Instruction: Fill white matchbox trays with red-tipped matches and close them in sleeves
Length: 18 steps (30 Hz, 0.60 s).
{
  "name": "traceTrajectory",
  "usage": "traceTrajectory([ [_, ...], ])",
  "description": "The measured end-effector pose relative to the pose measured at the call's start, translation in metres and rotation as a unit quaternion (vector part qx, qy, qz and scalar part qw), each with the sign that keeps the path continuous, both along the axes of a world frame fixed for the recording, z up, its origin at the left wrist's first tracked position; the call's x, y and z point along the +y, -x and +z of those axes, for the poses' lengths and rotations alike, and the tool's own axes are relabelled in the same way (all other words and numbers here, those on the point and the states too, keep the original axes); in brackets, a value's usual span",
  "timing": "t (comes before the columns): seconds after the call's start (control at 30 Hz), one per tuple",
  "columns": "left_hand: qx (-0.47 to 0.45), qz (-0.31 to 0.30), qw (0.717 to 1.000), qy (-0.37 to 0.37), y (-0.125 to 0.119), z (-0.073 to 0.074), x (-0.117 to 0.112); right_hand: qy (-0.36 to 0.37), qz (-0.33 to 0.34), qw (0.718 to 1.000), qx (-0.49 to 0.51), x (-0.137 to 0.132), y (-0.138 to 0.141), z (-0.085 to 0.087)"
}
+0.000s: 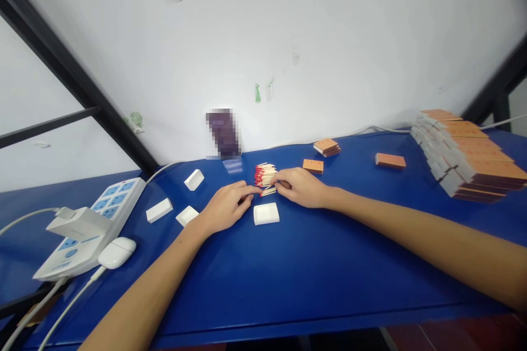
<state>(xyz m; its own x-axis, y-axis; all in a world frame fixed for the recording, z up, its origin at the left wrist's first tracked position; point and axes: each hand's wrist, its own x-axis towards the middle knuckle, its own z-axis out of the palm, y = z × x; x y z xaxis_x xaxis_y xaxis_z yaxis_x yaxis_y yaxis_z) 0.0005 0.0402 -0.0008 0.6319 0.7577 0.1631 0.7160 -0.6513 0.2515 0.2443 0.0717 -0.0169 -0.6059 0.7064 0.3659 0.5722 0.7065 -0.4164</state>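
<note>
A small heap of red-tipped matches [264, 174] lies on the blue table, heads toward the left. My left hand [227, 205] comes in from the left; its index fingertip touches the heads of a few matches at the heap's near edge, and the thumb is held apart. At the other ends of these matches is my right hand [302, 186], its fingers bent and pinched together on the sticks. How many it grips is hidden. Just below the heap sits a white matchbox tray [266, 214].
White matchbox trays [159, 210] lie at the left. Orange matchbox sleeves [313, 166] are right of the heap, with a large stack of matchboxes [473, 156] farther right. A power strip [123, 197] and white earphone case [117, 252] occupy the left. A blurred phone-like object [224, 132] leans on the wall.
</note>
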Motion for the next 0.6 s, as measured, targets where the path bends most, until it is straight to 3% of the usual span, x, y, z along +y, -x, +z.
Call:
traceTrajectory([
  [0.17, -0.006, 0.003, 1.0, 0.002, 0.0003, -0.0008, -0.0005, -0.023, 0.017, 1.0, 0.001, -0.0024, -0.0006, -0.0009],
  [0.4, -0.013, 0.02, 1.0, 0.004, -0.0009, -0.0025, 0.0007, -0.039, -0.032, 0.999, -0.022, -0.006, 0.0007, 0.0023],
  [0.6, -0.003, 0.024, 1.0, 0.002, -0.0013, -0.0017, 0.0005, -0.038, -0.032, 0.998, -0.027, -0.0066, 0.0009, 0.0029],
])
